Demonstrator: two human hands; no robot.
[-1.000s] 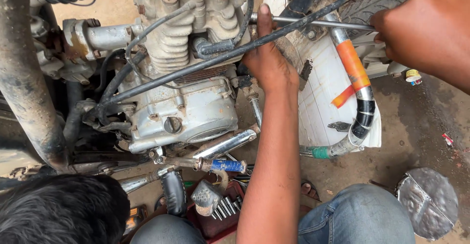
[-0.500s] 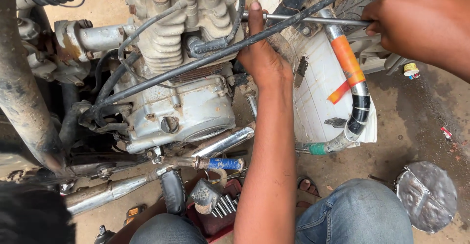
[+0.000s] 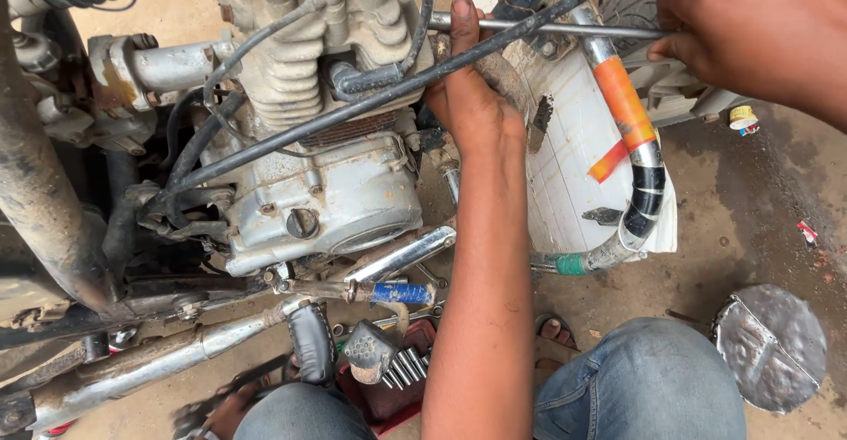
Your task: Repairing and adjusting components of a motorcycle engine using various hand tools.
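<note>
A motorcycle engine [image 3: 318,184] with a finned cylinder fills the left half of the head view. My left hand [image 3: 472,105] reaches up along the engine's right side. Its forefinger lies across a thin metal rod [image 3: 565,28], and the other fingers curl in behind a black cable [image 3: 371,96]. At the upper right, my right hand [image 3: 750,34] grips the rod's other end. The rod runs level between both hands, just above an orange and black taped pipe [image 3: 626,131].
A white panel [image 3: 573,184] leans right of the engine. Below it lie a blue-handled tool [image 3: 401,293], a red tray of sockets [image 3: 397,374] and a chrome exhaust pipe [image 3: 132,369]. A round silver lid [image 3: 776,343] rests on the dirt beside my jeans-clad knee [image 3: 644,387].
A dark-haired head at the lower left has left the view. My left hand slid slightly up the engine towards the rod. My right hand keeps its hold.
</note>
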